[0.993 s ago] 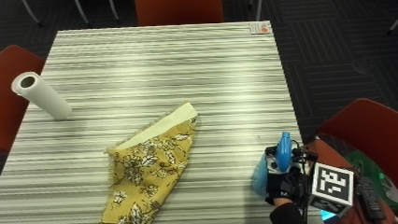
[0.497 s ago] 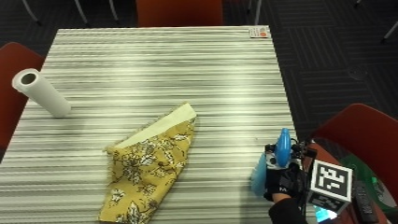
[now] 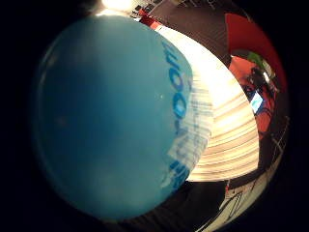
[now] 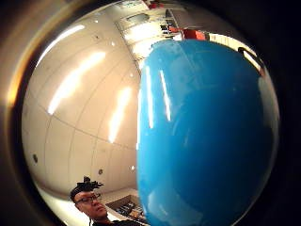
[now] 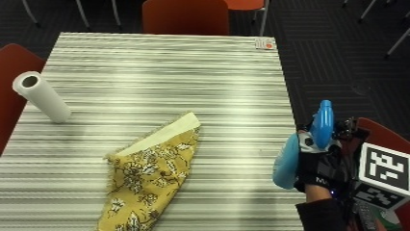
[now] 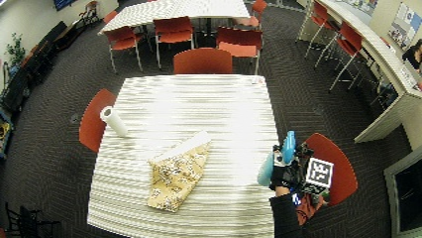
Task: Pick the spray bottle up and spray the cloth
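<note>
Blue-lettered spray bottle (image 5: 289,161) in hand (image 5: 323,163)

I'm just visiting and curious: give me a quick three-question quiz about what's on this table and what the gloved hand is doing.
1. True or false: the gloved right hand grips the blue spray bottle at the table's edge.
2. What lies nearest the yellow floral cloth? A) paper towel roll B) small card at the far corner
3. Fill in: the bottle's nozzle is not over the ____.

Key: 1 true; 2 A; 3 cloth.
</note>
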Tool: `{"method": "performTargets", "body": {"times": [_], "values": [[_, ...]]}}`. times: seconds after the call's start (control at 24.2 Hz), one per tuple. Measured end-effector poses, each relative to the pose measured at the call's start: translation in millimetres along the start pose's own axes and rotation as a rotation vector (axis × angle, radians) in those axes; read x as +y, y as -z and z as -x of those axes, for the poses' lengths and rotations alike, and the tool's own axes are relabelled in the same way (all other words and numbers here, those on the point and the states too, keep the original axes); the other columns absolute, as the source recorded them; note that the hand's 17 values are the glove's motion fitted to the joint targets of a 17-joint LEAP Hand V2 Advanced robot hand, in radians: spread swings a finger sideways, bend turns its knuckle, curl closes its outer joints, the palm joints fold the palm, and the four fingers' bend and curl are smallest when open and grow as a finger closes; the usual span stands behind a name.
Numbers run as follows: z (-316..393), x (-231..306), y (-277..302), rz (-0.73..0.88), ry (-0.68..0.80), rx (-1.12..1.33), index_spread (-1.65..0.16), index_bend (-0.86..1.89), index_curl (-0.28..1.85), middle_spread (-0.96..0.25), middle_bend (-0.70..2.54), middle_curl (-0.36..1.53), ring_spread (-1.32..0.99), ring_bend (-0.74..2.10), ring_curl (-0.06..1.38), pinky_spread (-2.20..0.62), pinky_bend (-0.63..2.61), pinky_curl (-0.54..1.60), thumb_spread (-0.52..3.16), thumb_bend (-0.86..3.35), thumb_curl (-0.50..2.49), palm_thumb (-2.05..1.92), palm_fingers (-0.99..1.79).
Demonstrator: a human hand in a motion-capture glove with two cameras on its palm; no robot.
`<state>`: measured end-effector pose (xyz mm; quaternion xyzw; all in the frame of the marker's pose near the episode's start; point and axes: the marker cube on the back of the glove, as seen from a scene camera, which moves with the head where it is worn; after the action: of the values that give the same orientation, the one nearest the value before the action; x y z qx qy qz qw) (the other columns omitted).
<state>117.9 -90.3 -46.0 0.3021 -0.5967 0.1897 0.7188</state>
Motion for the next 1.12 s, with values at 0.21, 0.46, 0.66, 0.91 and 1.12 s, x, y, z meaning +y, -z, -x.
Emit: {"method": "performTargets", "body": {"times": [0.21, 0.46, 0.66, 0.91, 1.12], "values": [[-1, 10, -25, 0.1, 0.012, 0.024, -0.1, 0.76, 0.58, -0.03, 0.67, 0.54, -0.06, 0.4, 0.42, 0.14, 0.07, 0.05, 0.85, 0.01, 0.72, 1.23, 0.68], [40, 65, -129, 0.422, -0.051, -0.041, -0.1, 0.77, 0.59, -0.03, 0.67, 0.54, -0.05, 0.39, 0.42, 0.14, 0.07, 0.05, 0.83, 0.0, 0.73, 1.23, 0.68], [45, 90, -194, 0.623, 0.0, -0.026, -0.1, 0.76, 0.59, -0.03, 0.67, 0.54, -0.05, 0.4, 0.43, 0.14, 0.08, 0.05, 0.82, 0.0, 0.74, 1.24, 0.68], [37, 89, -213, 0.668, 0.011, 0.017, -0.1, 0.76, 0.6, -0.03, 0.67, 0.54, -0.04, 0.4, 0.43, 0.14, 0.08, 0.05, 0.81, 0.0, 0.75, 1.24, 0.68], [24, 81, -222, 0.677, -0.051, 0.089, -0.1, 0.75, 0.6, -0.03, 0.67, 0.55, -0.04, 0.4, 0.43, 0.14, 0.08, 0.05, 0.8, -0.01, 0.76, 1.23, 0.69]]}}
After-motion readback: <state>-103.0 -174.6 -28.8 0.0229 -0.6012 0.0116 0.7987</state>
